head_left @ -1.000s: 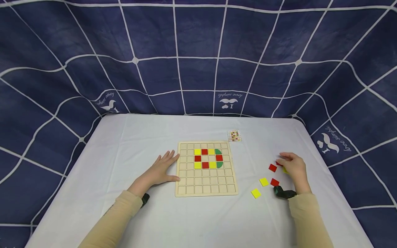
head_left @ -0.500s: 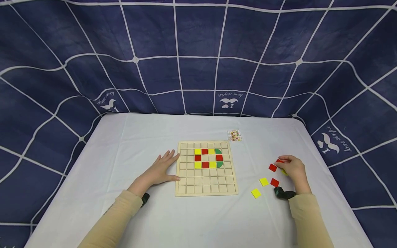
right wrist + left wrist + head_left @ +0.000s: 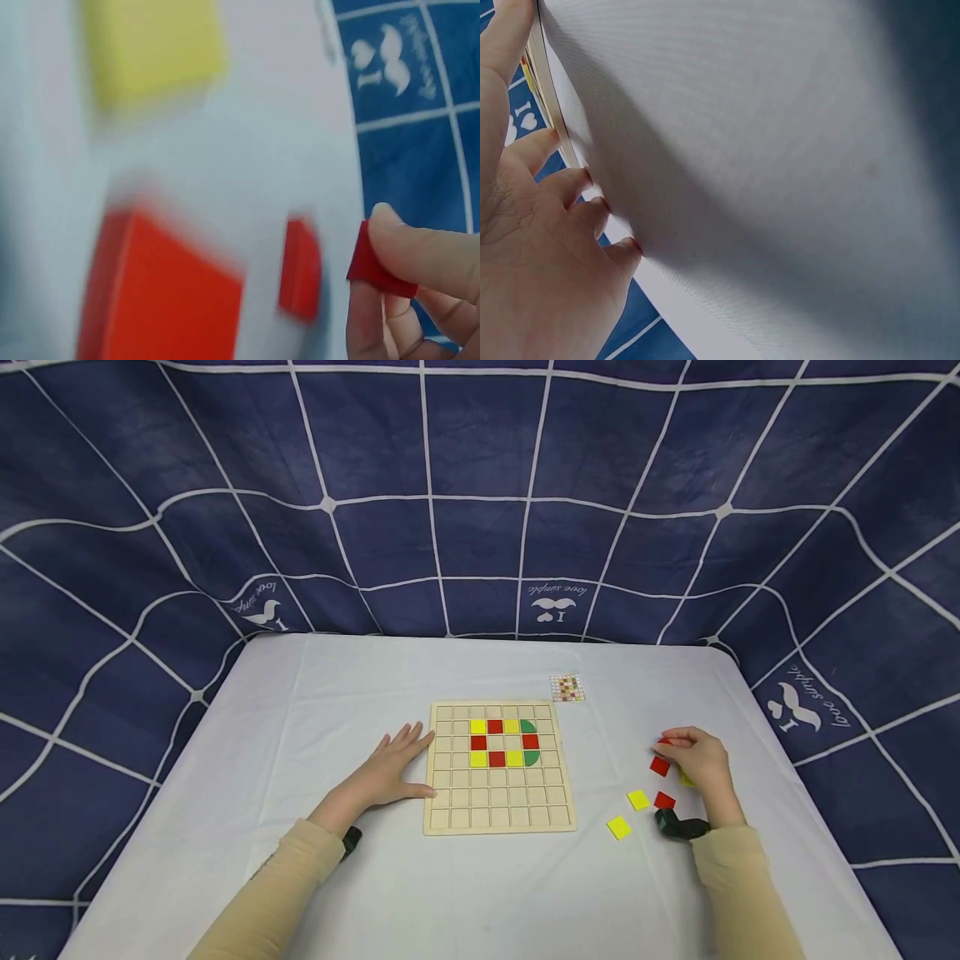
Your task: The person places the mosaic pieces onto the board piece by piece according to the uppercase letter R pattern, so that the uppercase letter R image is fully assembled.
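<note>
White table (image 3: 450,893): gridded board (image 3: 490,797), patterned card (image 3: 567,688), red tiles (image 3: 660,766), yellow tiles (image 3: 638,800).

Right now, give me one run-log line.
left hand: touching grid board | right hand: pinching red tile | white cloth: yellow tiles, loose red tiles

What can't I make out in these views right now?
Head: the pattern card is too small to read square by square.
Head: one yellow tile is partly hidden by the right hand.
Right wrist: the near red tile is blurred and cut off by the bottom edge.
Left wrist: the wooden grid board is cut off by the top edge.
</note>
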Available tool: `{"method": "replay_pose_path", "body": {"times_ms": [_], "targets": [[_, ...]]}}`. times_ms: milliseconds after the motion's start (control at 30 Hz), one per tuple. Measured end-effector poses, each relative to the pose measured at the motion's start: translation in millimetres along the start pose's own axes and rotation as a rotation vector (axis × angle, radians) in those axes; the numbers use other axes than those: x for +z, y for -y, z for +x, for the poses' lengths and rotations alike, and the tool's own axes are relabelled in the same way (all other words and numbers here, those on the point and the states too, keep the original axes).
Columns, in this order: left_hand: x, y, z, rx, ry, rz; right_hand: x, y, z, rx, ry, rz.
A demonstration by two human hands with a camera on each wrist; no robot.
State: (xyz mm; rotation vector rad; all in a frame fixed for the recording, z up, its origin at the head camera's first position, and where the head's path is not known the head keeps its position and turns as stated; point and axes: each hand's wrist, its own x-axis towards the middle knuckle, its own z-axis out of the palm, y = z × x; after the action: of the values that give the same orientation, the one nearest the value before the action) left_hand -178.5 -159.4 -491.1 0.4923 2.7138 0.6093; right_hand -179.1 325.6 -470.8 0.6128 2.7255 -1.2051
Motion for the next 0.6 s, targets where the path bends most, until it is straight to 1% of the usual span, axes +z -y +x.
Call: {"method": "replay_pose_path", "body": {"times_ms": [67,167,367,467,600], "targets": [[-0.1,-0.3,0.0,0.0,0.001,0.001,5,9,-3,0.001,0.016,0.048],[-0.3,-0.7,0.0,-0.001,0.002,-0.002,15,24,-10,-0.027,0.056,0.1],[0.1,-0.7,0.2,-0.003,0.004,-0.012,50,52,-23,-0.106,0.179,0.235],[0.3,-0.3,0.4,0.0,0.002,-0.01,71,64,-30,-0.142,0.239,0.268],[0.3,-0.2,0.3,0.003,0.002,-0.009,99,80,-42,-0.176,0.288,0.26]]}}
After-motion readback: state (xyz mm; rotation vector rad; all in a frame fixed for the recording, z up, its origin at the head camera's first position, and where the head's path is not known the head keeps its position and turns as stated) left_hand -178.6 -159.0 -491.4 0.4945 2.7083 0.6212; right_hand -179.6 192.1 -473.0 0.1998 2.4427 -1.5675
